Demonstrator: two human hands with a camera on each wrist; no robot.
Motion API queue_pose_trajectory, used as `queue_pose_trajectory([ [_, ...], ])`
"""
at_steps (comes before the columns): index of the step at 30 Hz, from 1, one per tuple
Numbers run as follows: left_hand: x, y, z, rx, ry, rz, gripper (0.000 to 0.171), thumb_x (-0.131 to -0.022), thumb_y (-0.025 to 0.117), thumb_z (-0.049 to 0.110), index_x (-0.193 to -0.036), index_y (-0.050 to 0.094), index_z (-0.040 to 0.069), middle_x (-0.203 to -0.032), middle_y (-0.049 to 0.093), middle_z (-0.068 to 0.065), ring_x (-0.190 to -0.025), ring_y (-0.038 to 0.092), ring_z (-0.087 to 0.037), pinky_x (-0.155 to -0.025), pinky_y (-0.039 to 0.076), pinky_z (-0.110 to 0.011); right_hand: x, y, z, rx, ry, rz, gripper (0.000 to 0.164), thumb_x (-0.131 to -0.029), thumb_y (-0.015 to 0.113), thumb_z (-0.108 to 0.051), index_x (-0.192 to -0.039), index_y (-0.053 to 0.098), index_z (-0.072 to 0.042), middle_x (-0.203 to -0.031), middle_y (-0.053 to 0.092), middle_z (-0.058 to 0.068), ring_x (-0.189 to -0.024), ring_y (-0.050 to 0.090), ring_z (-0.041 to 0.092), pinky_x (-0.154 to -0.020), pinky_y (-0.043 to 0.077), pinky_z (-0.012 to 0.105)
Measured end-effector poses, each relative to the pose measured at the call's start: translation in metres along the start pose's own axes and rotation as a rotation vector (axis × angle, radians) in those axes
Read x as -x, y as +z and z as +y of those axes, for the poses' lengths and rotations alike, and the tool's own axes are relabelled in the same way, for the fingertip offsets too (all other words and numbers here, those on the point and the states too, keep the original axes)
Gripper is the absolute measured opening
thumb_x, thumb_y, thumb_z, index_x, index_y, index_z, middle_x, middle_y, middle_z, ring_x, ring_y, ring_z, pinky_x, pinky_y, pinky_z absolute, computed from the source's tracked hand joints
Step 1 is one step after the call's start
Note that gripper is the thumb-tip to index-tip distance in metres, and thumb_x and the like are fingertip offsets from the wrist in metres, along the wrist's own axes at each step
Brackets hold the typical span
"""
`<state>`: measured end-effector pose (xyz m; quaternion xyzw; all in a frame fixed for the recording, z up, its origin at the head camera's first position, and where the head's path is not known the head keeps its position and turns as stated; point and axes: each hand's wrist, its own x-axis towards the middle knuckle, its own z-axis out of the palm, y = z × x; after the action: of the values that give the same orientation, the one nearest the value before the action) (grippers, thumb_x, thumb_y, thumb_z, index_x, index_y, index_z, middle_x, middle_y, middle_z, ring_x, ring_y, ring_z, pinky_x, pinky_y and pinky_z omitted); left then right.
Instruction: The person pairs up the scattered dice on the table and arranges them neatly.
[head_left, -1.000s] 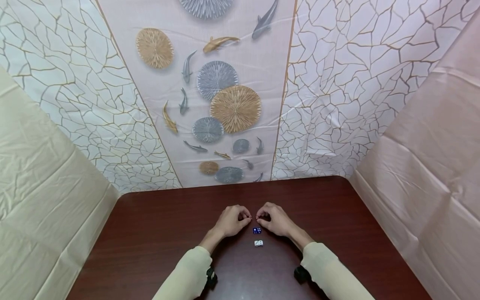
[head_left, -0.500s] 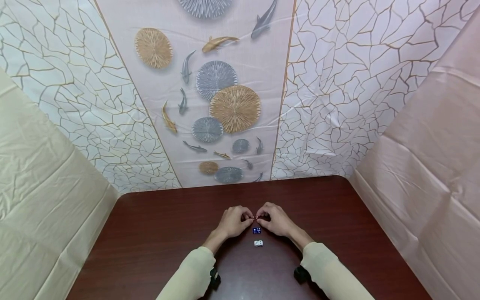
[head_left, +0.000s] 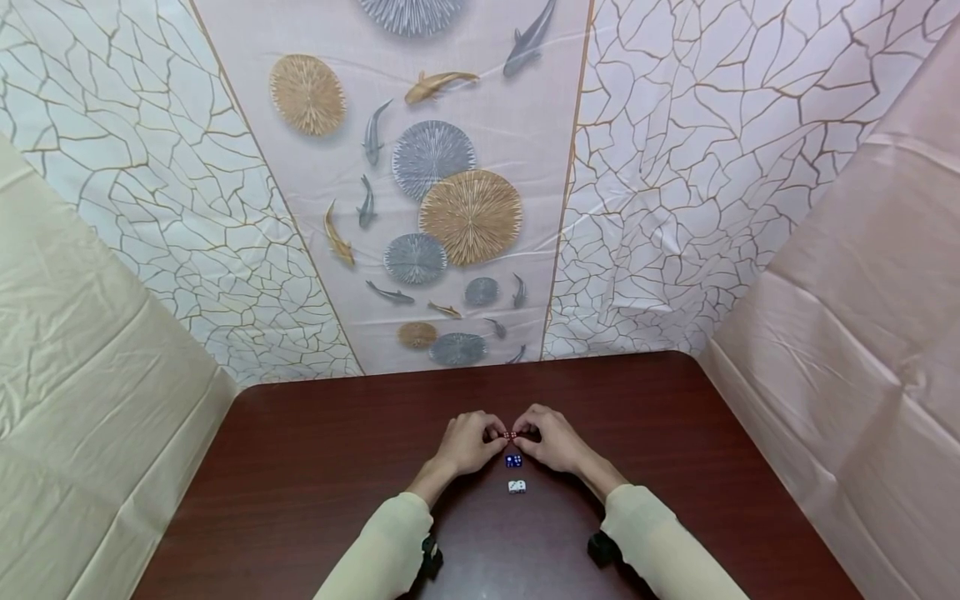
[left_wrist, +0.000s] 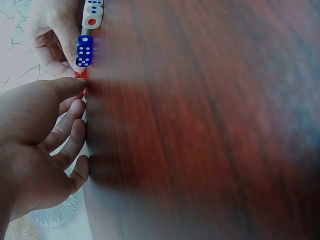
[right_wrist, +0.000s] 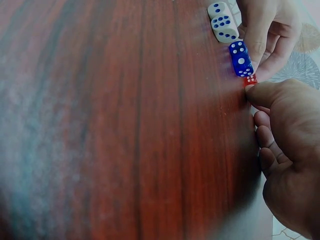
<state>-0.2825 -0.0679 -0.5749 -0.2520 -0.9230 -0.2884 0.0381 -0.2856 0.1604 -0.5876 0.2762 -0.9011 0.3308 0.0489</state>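
Two small red dice meet side by side on the table, partly covered by fingers. My left hand [head_left: 467, 442] pinches the left red die [head_left: 506, 436] between thumb and index finger. From the other side, my right hand [head_left: 553, 440] pinches the right red die [head_left: 514, 435] the same way. Just nearer to me lies a pair of blue dice [head_left: 513, 461] with white pips, set side by side. A pair of white dice [head_left: 517, 487] sits closer still, in line with the blue ones. In the right wrist view, a red die [right_wrist: 251, 79] shows beyond the thumb tip.
The dark red-brown wooden table [head_left: 322, 467] runs back to a patterned cloth [head_left: 450, 208] with fish and round shapes. Plain beige cloths [head_left: 840, 333] hang at both sides. Black wrist devices [head_left: 602, 550] show below the sleeves.
My left hand has moved slightly right with its red die, closing the gap to the other red die. My right hand and the blue and white dice stay in place.
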Motion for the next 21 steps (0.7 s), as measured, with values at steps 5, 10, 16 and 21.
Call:
queue_pose_trajectory([
  [5, -0.0005, 0.0077, -0.0089, -0.014, 0.037, 0.028, 0.01, -0.101, 0.084, 0.027, -0.102, 0.085, 0.017, -0.089, 0.076, 0.004, -0.081, 0.068, -0.01, -0.08, 0.053, -0.035, 0.0002, 0.0004, 0.0, 0.001, 0.001, -0.004, 0.008, -0.099, 0.085, -0.01, -0.107, 0.082, -0.01, -0.101, 0.072, 0.0, -0.093, 0.065, 0.011, -0.085, 0.055, 0.027],
  [10, -0.0019, 0.0034, -0.0015, -0.017, -0.019, -0.008, 0.007, -0.101, 0.085, 0.023, -0.103, 0.086, 0.017, -0.091, 0.077, 0.001, -0.082, 0.069, -0.011, -0.08, 0.052, -0.032, 0.0003, -0.0004, 0.0001, 0.0, 0.003, -0.01, 0.008, -0.1, 0.085, -0.01, -0.107, 0.082, -0.011, -0.101, 0.071, 0.0, -0.092, 0.065, 0.011, -0.084, 0.054, 0.026],
  [16, -0.0026, 0.0035, -0.0026, -0.03, -0.012, -0.01, 0.006, -0.101, 0.085, 0.024, -0.103, 0.086, 0.018, -0.091, 0.077, 0.002, -0.082, 0.069, -0.011, -0.079, 0.051, -0.03, -0.0002, -0.0003, 0.0008, 0.007, 0.0, -0.006, 0.007, -0.099, 0.085, -0.011, -0.106, 0.082, -0.012, -0.1, 0.071, -0.002, -0.091, 0.064, 0.01, -0.084, 0.054, 0.026],
  [21, -0.0028, 0.0051, -0.0035, -0.029, -0.027, -0.018, 0.007, -0.102, 0.085, 0.026, -0.104, 0.086, 0.019, -0.092, 0.078, 0.002, -0.085, 0.072, -0.014, -0.081, 0.052, -0.031, -0.0001, -0.0007, 0.0001, 0.009, -0.001, -0.008, 0.007, -0.1, 0.085, -0.011, -0.106, 0.082, -0.012, -0.1, 0.07, -0.001, -0.092, 0.063, 0.01, -0.084, 0.053, 0.027],
])
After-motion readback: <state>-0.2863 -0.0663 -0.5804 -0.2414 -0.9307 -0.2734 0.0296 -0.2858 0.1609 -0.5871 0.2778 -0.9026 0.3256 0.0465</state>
